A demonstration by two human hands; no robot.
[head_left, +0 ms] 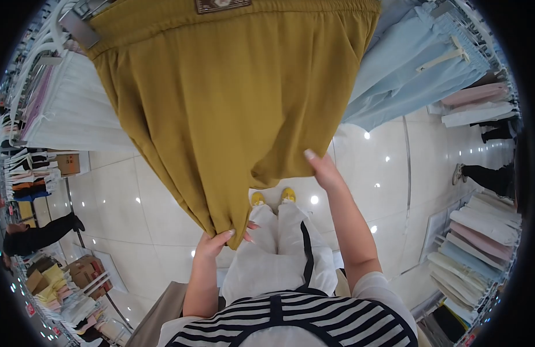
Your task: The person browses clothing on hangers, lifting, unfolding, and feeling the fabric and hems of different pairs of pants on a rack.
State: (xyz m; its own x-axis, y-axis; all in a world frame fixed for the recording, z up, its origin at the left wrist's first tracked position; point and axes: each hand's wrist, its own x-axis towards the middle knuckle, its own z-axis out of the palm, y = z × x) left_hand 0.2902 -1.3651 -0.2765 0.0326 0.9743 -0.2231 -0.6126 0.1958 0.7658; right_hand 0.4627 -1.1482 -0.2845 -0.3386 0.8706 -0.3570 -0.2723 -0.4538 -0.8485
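Mustard-coloured pants (pixel 221 98) with a gathered waistband and a brown label (pixel 223 4) hang in front of me. A clip (pixel 79 29) grips the waistband at its left end. My left hand (pixel 218 242) is closed on the bottom of one leg, pinching the bunched cloth between thumb and fingers. Higher up, my right hand (pixel 324 169) holds the hem of the other leg, thumb on the near side; its fingers are mostly behind the cloth. Light-blue pants (pixel 415 69) hang to the right of the mustard pair, and white garments (pixel 76 101) to the left.
Folded or hung clothes (pixel 478 231) line the right side. At left are a clothes rack (pixel 30 173), cardboard boxes (pixel 88 272) and piled garments (pixel 59 295). People's dark-clothed legs show at left (pixel 44 232) and right (pixel 487 178). Pale tiles (pixel 371 191) cover the floor.
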